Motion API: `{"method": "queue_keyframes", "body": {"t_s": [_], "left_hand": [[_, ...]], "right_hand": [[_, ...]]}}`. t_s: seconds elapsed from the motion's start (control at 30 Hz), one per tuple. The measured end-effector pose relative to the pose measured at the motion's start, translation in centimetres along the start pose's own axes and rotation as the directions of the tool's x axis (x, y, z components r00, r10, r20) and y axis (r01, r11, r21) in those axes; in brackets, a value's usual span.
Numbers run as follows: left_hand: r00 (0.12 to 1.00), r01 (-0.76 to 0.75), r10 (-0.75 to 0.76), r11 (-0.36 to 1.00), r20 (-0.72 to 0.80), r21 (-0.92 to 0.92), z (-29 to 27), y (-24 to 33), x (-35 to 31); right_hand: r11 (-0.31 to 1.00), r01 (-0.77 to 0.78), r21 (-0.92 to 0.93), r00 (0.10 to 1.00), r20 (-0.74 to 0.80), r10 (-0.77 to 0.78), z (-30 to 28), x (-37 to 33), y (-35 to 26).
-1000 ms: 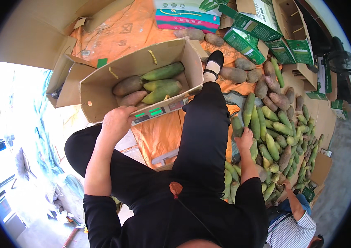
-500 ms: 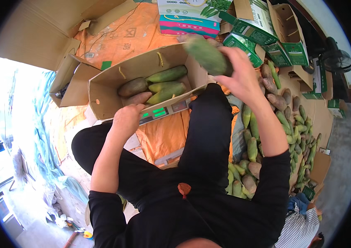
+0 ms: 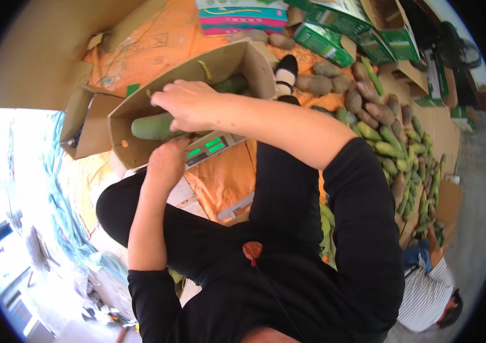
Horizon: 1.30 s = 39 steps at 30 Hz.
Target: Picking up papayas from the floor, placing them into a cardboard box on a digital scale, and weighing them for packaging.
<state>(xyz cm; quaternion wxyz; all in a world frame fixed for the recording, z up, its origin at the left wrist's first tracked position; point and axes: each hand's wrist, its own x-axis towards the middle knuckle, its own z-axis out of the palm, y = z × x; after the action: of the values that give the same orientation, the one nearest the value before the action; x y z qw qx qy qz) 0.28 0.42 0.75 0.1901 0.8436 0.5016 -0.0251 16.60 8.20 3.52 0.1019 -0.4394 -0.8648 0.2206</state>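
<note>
A long open cardboard box (image 3: 118, 123) rests on a scale with a lit green display (image 3: 214, 144) in front of me. My left hand (image 3: 166, 163) is closed over its near edge, fingertips partly hidden. Reaching across the box, my right hand (image 3: 188, 106) is curled over a thick green radish (image 3: 150, 127), its thumb against the radish's right part. That radish lies lengthwise at the box's left end, its right part covered by the hand. Farther right inside is another dark green radish (image 3: 231, 84). My right hand and forearm hide most of the box's contents.
Many green and brownish radishes (image 3: 391, 143) lie heaped on the right. Green printed cartons (image 3: 326, 43) and a pink and teal box (image 3: 243, 23) stand behind. A fan (image 3: 460, 46) is at the far right. Another person in stripes (image 3: 426, 294) is at the lower right.
My right hand has brought the radish from above the box's right end leftward and down into the box. My left hand stays on the near edge. The view has shifted slightly.
</note>
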Motion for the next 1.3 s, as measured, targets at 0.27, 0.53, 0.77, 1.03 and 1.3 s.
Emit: {"method": "queue_keyframes", "body": {"t_s": [0.27,0.53,0.77,1.03,1.3], "left_hand": [[0.998,0.044,-0.041,0.995,0.04,-0.086,-0.8,0.8,-0.1],[0.995,0.099,-0.093,0.986,0.047,-0.131,-1.6,2.1,-0.1],[0.99,0.141,-0.136,0.981,0.046,-0.131,-1.5,2.1,0.2],[0.988,0.152,-0.152,0.98,0.015,-0.13,-1.1,1.3,0.1],[0.985,0.172,-0.166,0.971,0.052,-0.168,-1.4,1.2,-0.2]], "right_hand": [[0.854,-0.219,0.472,0.918,-0.198,0.344,-6.2,-11.2,9.7],[0.447,-0.87,0.208,0.433,-0.111,0.895,5.5,-33.8,20.9],[-0.114,-0.991,0.074,-0.124,-0.159,0.979,13.7,-45.3,18.4],[-0.276,-0.958,-0.076,-0.273,-0.044,0.961,17.0,-48.8,17.5],[-0.188,-0.979,0.075,-0.189,-0.01,0.982,17.1,-49.6,17.9]]}}
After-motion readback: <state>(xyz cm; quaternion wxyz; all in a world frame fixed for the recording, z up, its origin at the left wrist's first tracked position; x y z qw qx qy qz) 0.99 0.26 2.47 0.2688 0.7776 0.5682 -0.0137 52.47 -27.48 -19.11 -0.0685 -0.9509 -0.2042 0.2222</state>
